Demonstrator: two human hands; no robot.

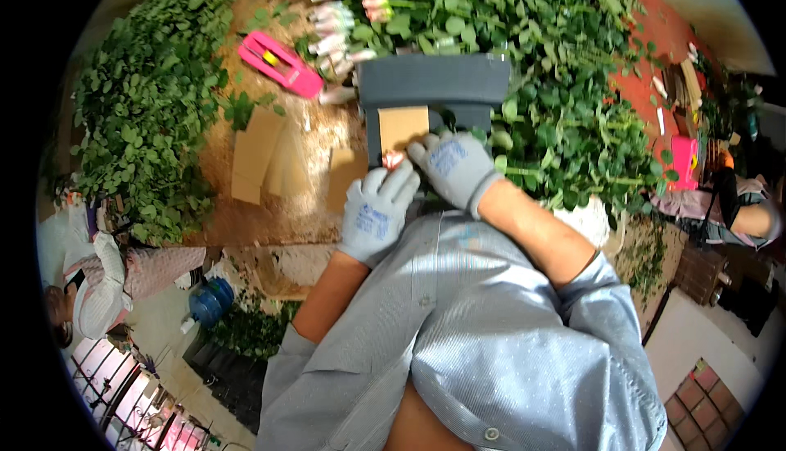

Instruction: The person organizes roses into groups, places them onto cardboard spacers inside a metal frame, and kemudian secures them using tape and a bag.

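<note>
Both my hands wear grey gloves with blue print and meet at the near edge of a dark grey stand [434, 82]. My left hand [374, 217] has its fingers drawn together at a pink-and-white rose [393, 158], their tips against the bloom. Just right of it, my right hand [455, 169] is curled, its thumb beside the rose and its other fingers by the card's lower right corner; whatever it grips is hidden under the glove. A tan cardboard piece [403, 126] lies on the stand, behind the bloom.
On the wooden table [315, 127] a pink stapler [280, 63] and more cardboard pieces [255, 156] lie to the left. Leafy stems [151, 99] heap at far left; others [565, 99] spread behind and right. White-wrapped blooms [332, 25] line the back. Another person [102, 287] is at lower left.
</note>
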